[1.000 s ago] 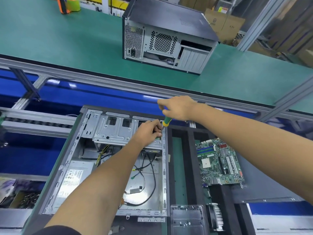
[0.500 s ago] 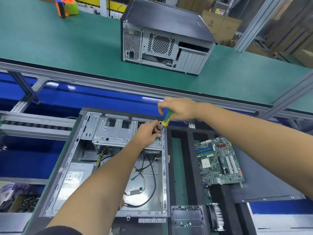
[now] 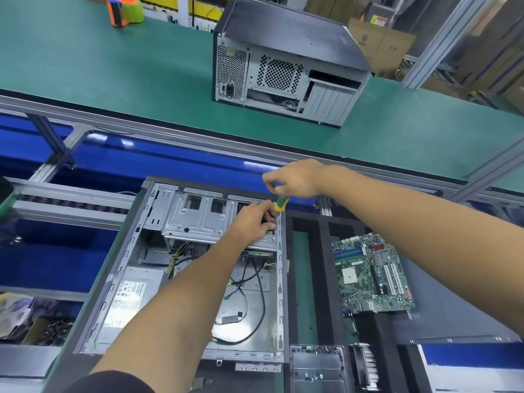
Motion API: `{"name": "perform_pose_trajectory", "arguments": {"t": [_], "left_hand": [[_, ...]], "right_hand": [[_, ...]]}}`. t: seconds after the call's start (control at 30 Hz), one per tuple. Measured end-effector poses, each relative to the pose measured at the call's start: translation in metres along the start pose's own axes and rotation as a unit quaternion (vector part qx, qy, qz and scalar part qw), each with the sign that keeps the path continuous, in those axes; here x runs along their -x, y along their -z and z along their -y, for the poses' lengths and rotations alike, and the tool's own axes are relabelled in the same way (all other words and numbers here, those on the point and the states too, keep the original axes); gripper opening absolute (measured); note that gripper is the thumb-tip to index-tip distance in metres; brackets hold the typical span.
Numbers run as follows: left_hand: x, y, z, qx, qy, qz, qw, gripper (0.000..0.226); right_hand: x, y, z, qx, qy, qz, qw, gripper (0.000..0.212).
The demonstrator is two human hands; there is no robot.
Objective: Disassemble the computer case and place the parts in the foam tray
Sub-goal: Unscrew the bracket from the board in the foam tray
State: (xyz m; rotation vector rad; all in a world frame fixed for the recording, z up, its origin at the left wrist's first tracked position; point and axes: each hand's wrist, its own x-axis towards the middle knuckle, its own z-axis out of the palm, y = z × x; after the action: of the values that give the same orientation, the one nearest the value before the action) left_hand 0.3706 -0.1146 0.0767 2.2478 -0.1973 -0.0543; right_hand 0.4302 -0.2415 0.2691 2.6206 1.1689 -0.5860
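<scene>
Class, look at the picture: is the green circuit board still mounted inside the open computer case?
No, the circuit board lies outside the open case, on the black foam tray beside it.

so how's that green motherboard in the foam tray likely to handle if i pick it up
The motherboard is probably stiff and light, being a thin flat board. It is likely fragile: slots and small parts stand exposed. It lies tilted across the foam tray, so it may rock if pushed.

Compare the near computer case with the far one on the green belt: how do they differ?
The near case lies flat, side open, cables and power supply showing; the far case is closed, its rear facing us. Hands work on the near case; nothing touches the far case. Both are grey metal.
</scene>
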Motion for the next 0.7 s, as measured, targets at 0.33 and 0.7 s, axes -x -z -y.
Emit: {"name": "perform_pose_trajectory", "arguments": {"t": [0.33,0.7], "left_hand": [[0.001,-0.001,0.001,0.002,-0.025,0.001,1.0,0.019],[0.003,0.001,-0.002,-0.029,-0.029,-0.005,0.999,0.011]], "right_hand": [[0.002,-0.017,-0.006,-0.164,0.013,-0.044,0.985,0.034],[-0.015,0.001,0.023,-0.099,-0.287,0.082,0.949,0.021]]}}
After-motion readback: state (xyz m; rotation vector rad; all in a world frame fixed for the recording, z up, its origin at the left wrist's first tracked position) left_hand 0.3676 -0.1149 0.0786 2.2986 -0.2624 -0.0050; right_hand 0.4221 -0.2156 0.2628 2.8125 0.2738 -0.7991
